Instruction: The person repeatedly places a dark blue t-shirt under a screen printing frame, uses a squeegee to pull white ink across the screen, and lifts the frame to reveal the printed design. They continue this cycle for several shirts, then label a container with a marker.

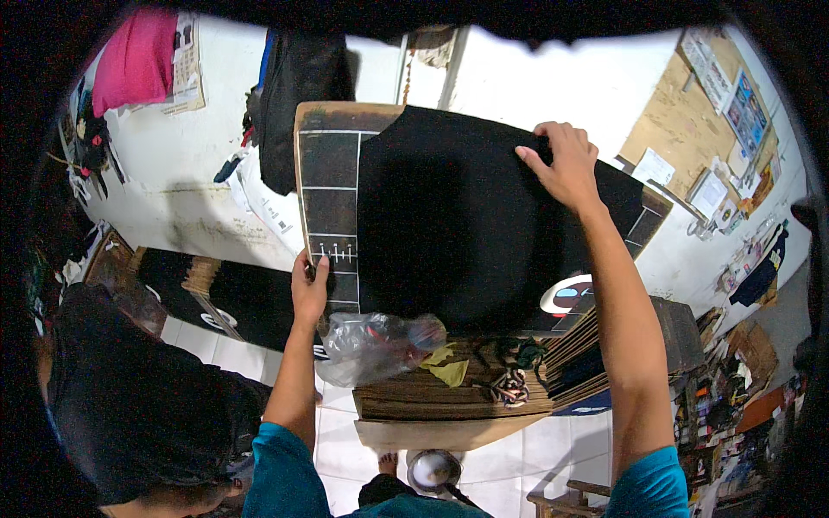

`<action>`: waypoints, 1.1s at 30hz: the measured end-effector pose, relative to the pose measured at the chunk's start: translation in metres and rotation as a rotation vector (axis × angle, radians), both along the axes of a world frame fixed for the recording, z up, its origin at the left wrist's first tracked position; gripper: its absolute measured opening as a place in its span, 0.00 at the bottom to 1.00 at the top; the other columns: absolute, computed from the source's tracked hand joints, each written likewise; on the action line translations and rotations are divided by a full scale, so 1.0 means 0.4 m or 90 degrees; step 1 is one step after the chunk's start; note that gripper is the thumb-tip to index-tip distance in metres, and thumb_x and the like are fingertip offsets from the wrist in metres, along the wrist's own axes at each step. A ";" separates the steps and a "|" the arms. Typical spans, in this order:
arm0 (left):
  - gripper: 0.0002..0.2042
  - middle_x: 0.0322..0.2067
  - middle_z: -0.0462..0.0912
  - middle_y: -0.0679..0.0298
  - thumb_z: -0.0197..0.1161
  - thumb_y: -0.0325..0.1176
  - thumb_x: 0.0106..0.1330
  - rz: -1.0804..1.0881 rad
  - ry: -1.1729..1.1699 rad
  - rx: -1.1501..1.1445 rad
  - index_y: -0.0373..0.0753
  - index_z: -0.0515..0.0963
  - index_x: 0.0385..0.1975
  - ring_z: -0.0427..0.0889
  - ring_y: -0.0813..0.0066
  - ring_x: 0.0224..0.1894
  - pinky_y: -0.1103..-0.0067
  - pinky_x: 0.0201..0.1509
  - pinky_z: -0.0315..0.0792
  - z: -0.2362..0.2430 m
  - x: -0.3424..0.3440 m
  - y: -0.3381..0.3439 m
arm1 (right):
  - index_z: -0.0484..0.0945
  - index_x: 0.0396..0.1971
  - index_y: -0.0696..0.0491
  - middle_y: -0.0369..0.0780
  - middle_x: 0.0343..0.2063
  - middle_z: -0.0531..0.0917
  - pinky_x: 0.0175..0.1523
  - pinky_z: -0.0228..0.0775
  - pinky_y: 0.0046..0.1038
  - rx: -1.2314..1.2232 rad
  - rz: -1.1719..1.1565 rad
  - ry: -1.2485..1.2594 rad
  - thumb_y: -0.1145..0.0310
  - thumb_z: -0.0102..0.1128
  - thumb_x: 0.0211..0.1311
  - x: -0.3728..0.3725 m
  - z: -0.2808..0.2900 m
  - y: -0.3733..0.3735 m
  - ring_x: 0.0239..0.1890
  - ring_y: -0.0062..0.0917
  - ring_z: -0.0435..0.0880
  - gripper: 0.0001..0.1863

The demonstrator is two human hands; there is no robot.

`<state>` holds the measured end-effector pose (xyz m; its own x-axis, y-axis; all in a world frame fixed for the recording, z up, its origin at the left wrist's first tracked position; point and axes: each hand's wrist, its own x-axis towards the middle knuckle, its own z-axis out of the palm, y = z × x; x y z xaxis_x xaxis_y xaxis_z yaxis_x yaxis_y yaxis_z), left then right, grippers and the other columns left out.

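A wide wooden board [331,162] marked with white lines stands tilted in front of me. Black cloth [466,216] covers most of its face. My left hand [309,289] is closed on the board's left edge, thumb on the lined strip. At the upper right my right hand [566,164] grips the top edge, its thumb over the cloth and its fingertips partly hidden behind. A printed cartoon eye [566,296] shows at the lower right of the black surface. Below the left hand lies a clear plastic bag [371,345].
Under the board is a stack of thin boards [449,406] with a yellow scrap [447,367] and a bundle of cords [511,388]. Another cloth-covered board [250,289] stands left, near a person in black [138,397]. A bowl [433,470] sits by my foot.
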<state>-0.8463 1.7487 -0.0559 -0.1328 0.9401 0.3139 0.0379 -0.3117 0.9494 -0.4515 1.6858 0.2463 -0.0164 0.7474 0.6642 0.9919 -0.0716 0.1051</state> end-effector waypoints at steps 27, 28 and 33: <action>0.20 0.52 0.80 0.47 0.66 0.35 0.69 -0.073 0.081 -0.012 0.30 0.76 0.55 0.81 0.56 0.55 0.69 0.57 0.75 0.048 0.138 -0.038 | 0.79 0.32 0.56 0.43 0.20 0.71 0.32 0.64 0.26 0.275 -0.044 -0.091 0.53 0.63 0.71 0.505 0.276 -0.278 0.25 0.18 0.66 0.19; 0.18 0.50 0.81 0.48 0.66 0.34 0.68 -0.039 0.091 0.042 0.31 0.77 0.54 0.82 0.56 0.53 0.68 0.55 0.75 0.046 0.146 -0.026 | 0.78 0.33 0.56 0.42 0.21 0.69 0.33 0.64 0.25 0.268 -0.055 -0.086 0.54 0.62 0.72 0.528 0.286 -0.306 0.26 0.17 0.65 0.18; 0.16 0.39 0.79 0.55 0.67 0.28 0.65 0.075 0.073 0.228 0.34 0.76 0.51 0.81 0.63 0.38 0.70 0.43 0.77 0.120 0.193 0.114 | 0.81 0.36 0.58 0.42 0.27 0.81 0.41 0.69 0.26 0.273 -0.182 -0.210 0.52 0.65 0.70 0.607 0.289 -0.363 0.32 0.19 0.75 0.21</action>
